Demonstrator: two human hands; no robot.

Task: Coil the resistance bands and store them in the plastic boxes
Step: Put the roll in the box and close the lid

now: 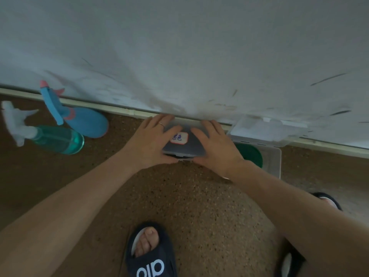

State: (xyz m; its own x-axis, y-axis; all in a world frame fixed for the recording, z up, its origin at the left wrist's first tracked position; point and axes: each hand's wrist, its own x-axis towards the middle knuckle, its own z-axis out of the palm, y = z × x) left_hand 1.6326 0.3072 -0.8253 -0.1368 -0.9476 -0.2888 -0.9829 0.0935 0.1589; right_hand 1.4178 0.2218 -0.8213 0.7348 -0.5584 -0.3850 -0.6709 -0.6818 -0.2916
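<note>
A clear plastic box [184,149] with a white handwritten label [179,138] lies on the floor against the wall, its lid down. My left hand [153,139] rests flat on the lid's left side and my right hand [215,144] on its right side, fingers spread, thumbs at the front edge. Something dark shows through the lid. Just to the right stands a second clear plastic box [276,156] with its lid [265,126] tilted open against the wall; a coiled green resistance band [250,154] lies inside it, partly hidden by my right wrist.
On the speckled brown floor [189,196] to the left lie a teal spray bottle [52,136] and a blue plush toy [79,114]. A scuffed white wall [179,56] rises behind the boxes. My feet in dark slippers [151,254] are below.
</note>
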